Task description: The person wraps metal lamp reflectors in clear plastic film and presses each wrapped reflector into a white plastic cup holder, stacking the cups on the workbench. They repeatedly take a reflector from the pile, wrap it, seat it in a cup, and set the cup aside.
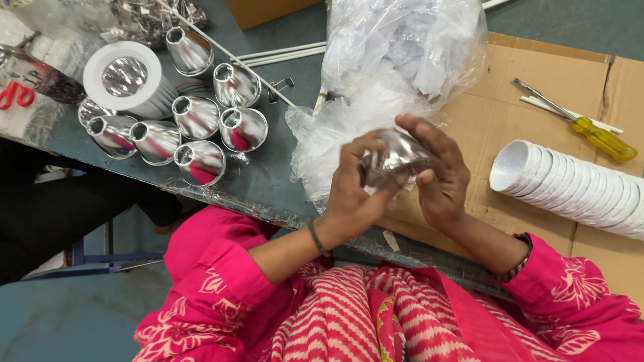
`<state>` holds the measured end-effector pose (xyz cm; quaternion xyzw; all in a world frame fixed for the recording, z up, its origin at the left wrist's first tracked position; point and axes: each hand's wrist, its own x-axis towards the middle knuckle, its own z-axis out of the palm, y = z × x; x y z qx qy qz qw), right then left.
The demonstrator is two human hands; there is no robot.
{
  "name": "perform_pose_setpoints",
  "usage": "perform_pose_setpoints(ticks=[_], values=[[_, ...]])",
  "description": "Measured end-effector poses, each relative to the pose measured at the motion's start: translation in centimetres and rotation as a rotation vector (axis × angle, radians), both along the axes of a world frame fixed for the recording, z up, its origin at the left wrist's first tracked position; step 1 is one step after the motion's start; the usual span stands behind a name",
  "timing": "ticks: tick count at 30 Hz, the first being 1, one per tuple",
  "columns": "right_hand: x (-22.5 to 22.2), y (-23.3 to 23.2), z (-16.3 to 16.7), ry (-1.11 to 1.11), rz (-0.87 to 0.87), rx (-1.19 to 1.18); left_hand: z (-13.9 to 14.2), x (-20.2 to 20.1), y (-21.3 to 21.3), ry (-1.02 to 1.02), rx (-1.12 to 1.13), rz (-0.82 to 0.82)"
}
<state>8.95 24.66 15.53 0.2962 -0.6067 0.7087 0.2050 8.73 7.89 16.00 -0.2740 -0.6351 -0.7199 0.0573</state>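
Both hands hold one shiny silver reflector cone (396, 155) wrapped in thin clear film, just above the table's front edge. My left hand (350, 194) grips it from the left, fingers curled over its top. My right hand (439, 175) cups it from the right, thumb and fingers on its rim. Behind the hands lies a large crumpled clear plastic bag (396, 60) with white material inside.
Several bare silver reflector cones (196, 117) stand grouped at left beside a white round lamp housing (127, 77). A stack of white rings (577, 188) lies on flattened cardboard (490, 114) at right, with a yellow-handled screwdriver (590, 131). White rods (282, 53) cross the grey table (282, 181).
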Motion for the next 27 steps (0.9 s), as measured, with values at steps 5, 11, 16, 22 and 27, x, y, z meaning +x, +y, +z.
perform_pose_setpoints(ticks=[5, 11, 16, 22, 27], values=[[0.5, -0.2, -0.1, -0.188, -0.062, -0.010, 1.1, 1.0, 1.6, -0.037, 0.003, 0.048], [0.6, 1.6, 0.4, 0.032, -0.092, 0.214, 3.4, 0.3, -1.2, 0.236, -0.247, 0.085], [0.6, 1.1, 0.4, 0.086, -0.075, 0.195, 3.2, 0.7, -1.3, 0.323, -0.273, 0.084], [0.3, 1.1, 0.9, 0.312, -0.175, 0.309, 3.2, 1.6, -0.9, 0.348, -0.241, -0.012], [0.4, 1.1, 1.4, 0.455, -0.233, 0.377, 2.3, 2.3, -0.4, 0.410, -0.209, -0.007]])
